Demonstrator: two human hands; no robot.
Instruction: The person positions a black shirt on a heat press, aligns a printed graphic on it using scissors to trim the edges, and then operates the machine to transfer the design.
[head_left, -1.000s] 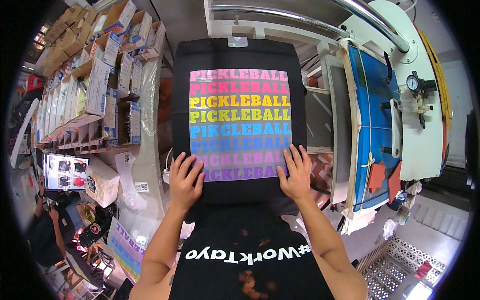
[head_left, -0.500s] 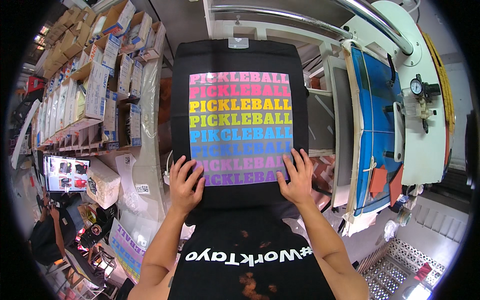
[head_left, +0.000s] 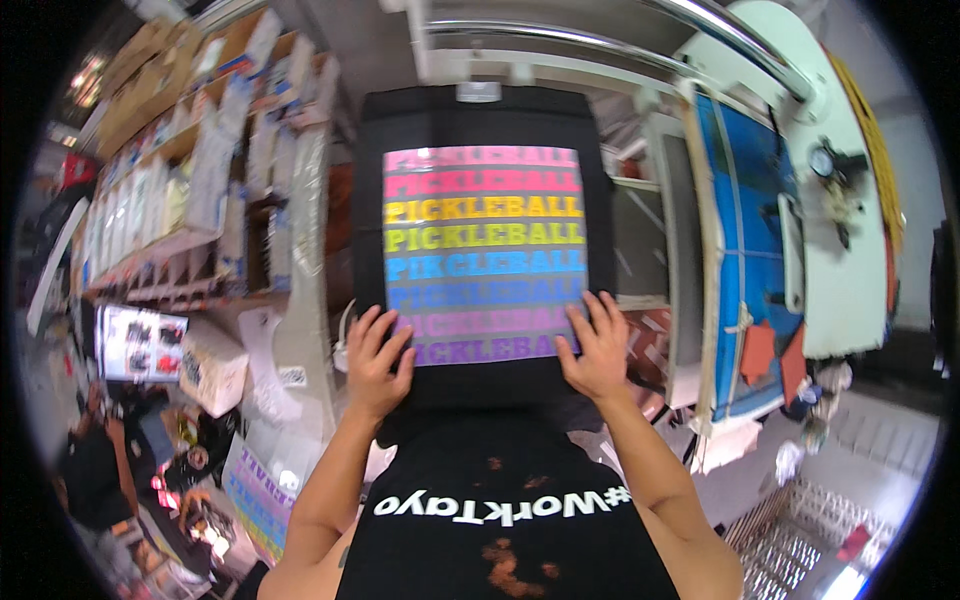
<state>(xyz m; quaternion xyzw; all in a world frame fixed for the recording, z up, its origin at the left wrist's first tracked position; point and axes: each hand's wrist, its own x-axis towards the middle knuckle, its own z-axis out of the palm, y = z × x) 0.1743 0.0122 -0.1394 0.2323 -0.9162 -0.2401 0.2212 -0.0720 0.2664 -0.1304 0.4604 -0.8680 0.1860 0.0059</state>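
Mostly the viewpoint has moved, slightly and with blur; the left hand [head_left: 380, 368] and right hand [head_left: 598, 352] keep fingers spread at the lower corners of the lettered sheet [head_left: 485, 237], mid-frame on black fabric [head_left: 480, 121]. Neither visibly pinches it. Squaring the sheet seems in hand; the next move calls for keeping both corners flat.

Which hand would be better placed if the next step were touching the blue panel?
Probably the right hand: it lies at the lower right of the print, on the side nearer the blue panel. The left hand, at the print's lower left, would have to reach across.
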